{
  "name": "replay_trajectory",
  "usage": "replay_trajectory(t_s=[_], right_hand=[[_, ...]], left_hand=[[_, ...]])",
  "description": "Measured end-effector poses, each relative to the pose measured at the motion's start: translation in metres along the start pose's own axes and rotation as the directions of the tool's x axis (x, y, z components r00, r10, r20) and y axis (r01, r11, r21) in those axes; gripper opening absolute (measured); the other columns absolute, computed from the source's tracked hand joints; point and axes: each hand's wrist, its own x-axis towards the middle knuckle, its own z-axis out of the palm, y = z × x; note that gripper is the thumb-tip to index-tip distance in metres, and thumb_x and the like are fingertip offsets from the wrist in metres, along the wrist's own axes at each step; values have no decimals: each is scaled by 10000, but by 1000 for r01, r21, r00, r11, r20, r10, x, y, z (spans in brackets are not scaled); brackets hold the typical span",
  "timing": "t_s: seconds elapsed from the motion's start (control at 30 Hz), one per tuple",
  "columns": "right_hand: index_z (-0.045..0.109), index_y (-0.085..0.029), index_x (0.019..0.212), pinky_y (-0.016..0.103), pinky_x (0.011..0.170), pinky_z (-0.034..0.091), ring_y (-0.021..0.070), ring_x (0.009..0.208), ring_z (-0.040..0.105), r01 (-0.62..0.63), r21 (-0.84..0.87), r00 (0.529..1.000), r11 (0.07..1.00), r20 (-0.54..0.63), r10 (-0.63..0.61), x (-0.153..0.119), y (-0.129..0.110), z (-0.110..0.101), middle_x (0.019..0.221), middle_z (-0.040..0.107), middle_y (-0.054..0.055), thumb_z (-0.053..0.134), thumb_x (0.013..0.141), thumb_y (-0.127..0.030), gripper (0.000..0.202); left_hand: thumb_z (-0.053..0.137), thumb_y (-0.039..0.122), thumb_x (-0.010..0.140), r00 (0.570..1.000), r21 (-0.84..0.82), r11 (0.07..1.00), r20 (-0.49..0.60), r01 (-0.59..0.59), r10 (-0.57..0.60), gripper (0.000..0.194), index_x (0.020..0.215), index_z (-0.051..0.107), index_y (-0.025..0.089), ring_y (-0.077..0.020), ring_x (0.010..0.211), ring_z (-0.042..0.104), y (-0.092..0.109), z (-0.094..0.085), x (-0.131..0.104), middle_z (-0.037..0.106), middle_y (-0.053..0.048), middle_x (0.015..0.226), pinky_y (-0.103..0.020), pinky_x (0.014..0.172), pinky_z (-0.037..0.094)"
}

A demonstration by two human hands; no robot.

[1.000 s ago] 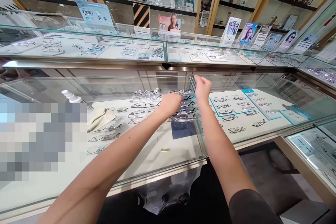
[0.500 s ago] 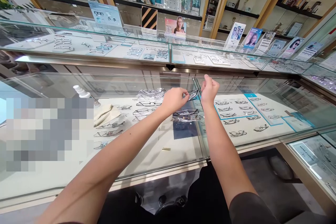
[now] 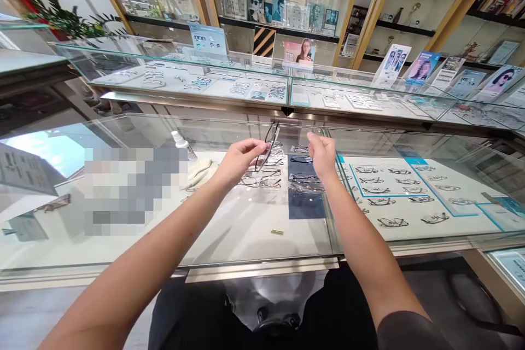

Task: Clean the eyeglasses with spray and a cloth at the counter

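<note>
The left hand (image 3: 241,161) pinches a dark-rimmed pair of glasses (image 3: 271,149), tipped steeply over the rows of spectacles (image 3: 260,181); the right hand (image 3: 323,156) curls narrow near the navy panel (image 3: 304,209), any grip impossible to tell. Print on the blue card (image 3: 208,39) and pink card (image 3: 293,52) behind is too small to read.

No readable text or numbers
</note>
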Motion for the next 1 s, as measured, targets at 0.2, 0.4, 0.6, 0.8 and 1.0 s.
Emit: replay_trajectory(t_s=[0.2,0.4,0.6,0.8,1.0], right_hand=[[696,-250,815,315,555,160,115,522,188,-201,-38,920,979,336,202,-27,1,33,518,289,-94,839,794,-659,434],[760,-247,895,320,573,151,113,529,161,-238,7,896,971,387,217,-33,3,41,522,266,-101,874,756,-652,443],[733,-230,890,309,566,131,93,515,164,-268,58,887,962,405,223,-31,6,41,503,280,-118,917,722,-617,461],[698,-207,852,288,544,126,71,495,165,-295,64,878,953,412,243,-30,11,41,482,296,-137,939,695,-592,481],[668,-210,817,279,540,136,66,487,170,-289,59,884,955,398,243,-30,12,42,473,301,-142,921,699,-625,500]], left_hand=[[990,561,697,997,-185,982,-72,-41,28,474,924,793,194,-173,983,681,-12,1,-15,740,-42,1022,-344,914,627],[1018,573,637,997,-193,981,-70,-32,19,517,884,784,184,-134,841,641,-9,7,-20,717,-20,903,-302,846,602],[1023,561,641,998,-173,984,-50,-49,41,494,867,795,185,-123,781,621,-14,7,-21,720,-23,868,-284,779,570],[1035,538,625,998,-153,986,-25,-59,56,471,819,788,187,-122,756,605,-17,7,-20,708,-19,835,-274,744,558],[1001,548,691,999,-166,986,17,-26,29,439,883,799,208,-155,899,661,-22,3,-18,737,-34,977,-303,829,614]])
